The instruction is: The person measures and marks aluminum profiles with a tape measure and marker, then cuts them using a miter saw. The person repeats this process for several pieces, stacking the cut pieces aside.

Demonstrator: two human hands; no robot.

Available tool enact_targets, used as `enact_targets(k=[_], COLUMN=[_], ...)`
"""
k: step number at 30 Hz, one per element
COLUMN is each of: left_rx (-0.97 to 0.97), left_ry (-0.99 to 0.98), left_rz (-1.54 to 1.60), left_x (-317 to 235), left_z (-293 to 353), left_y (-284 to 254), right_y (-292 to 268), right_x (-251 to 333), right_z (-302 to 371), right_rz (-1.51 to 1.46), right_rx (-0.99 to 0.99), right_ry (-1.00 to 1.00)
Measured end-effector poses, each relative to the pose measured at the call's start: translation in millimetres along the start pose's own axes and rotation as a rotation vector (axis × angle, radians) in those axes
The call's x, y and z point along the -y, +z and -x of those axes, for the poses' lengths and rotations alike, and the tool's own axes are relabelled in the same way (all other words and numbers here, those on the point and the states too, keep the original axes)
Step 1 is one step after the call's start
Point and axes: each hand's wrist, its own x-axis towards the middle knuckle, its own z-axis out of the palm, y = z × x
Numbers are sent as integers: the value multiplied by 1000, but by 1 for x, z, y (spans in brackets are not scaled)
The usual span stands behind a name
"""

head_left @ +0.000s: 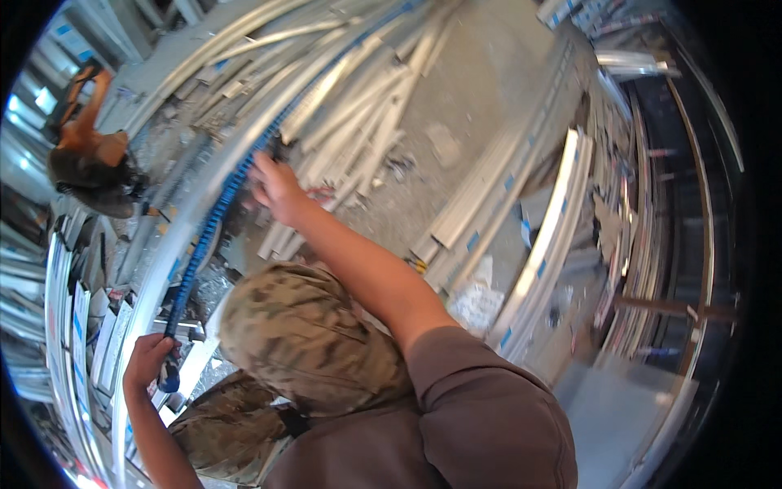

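Note:
A tape measure (169, 378) with a dark blue case sits in my left hand (148, 363), whose fingers are closed round it. Its long blue blade (213, 213) is pulled out and runs up and away to the right, along a pale metal profile (175, 236). My right hand (275, 192) reaches forward to the blade, fingers bent at its edge. A small dark thing (282, 150) shows just beyond those fingers; blur hides what it is and whether I grip it. My knees, in camouflage trousers (309, 338), are bent close to the profile.
An orange and black power saw (90, 151) stands at the far left. Long metal profiles (358, 106) lie piled ahead, and more profiles (550, 236) lie to the right. Offcuts (106, 334) are stacked at the left. Scraps litter the concrete floor (456, 114).

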Motion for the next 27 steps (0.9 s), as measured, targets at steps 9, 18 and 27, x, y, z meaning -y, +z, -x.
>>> enact_targets(k=[9,18,27], left_rx=[-145,-93,9], left_ry=[126,-72,-52], left_rz=[-52,-116,-251], left_x=[75,78,37], left_z=[-7,-44,-116], left_y=[85,151,187], right_y=[-8,-118,-144], right_x=[10,-51,-81], right_z=[34,44,45], right_rz=[106,81,298], right_rx=[-259,-444,-470], right_ry=[-236,-37,213])
